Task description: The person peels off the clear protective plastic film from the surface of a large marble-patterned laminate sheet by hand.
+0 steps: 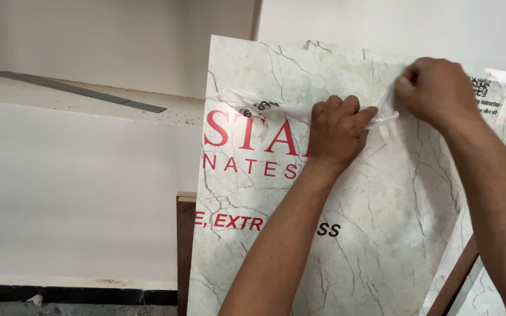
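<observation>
A large marble-patterned tile (pixel 382 222) with grey veins and red and black printed lettering stands upright against the wall. A clear plastic film (pixel 247 104) is peeled and bunched across its upper part. My left hand (pixel 336 133) is closed on the crumpled film near the tile's upper middle. My right hand (pixel 434 90) pinches the same film a little higher, to the right. Both forearms reach up from the bottom of the view.
A white wall ledge (pixel 60 96) on the left carries a long grey metal strip (pixel 83 90) and dark specks. A brown wooden board (pixel 184 251) stands behind the tile's left edge. More tile and a wooden edge (pixel 455 281) show at bottom right.
</observation>
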